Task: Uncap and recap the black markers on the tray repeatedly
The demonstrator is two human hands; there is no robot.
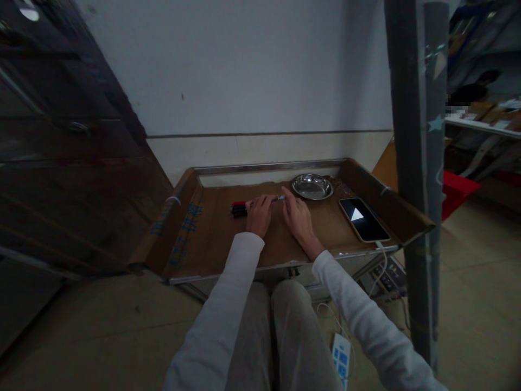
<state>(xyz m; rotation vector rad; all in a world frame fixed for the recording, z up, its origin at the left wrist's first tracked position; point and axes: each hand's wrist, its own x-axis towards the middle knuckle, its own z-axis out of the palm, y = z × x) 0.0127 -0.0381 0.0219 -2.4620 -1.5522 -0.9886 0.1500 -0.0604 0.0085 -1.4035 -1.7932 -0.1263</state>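
Note:
Several slim red and black sticks (239, 209) that look like pens lie together on the brown cardboard tabletop, their ends showing left of my left hand (260, 213). That hand is closed, its fingertips on a thin pen-like piece (278, 198) with a pale, shiny end that bridges the gap between my hands. From the other side my right hand (298, 216) meets this end with curled fingers, the index finger stretched out above it. My palms hide how the piece sits in either hand. Just behind my right hand is a round shiny metal dish (312, 187).
A phone (363, 219) with a white charging cable lies at the right of the table. Raised cardboard flaps (382, 201) edge both sides. A wrapped grey post (421, 163) stands at the right, with a white power strip (341, 355) on the floor. Far right, a person (472, 93) sits by another table.

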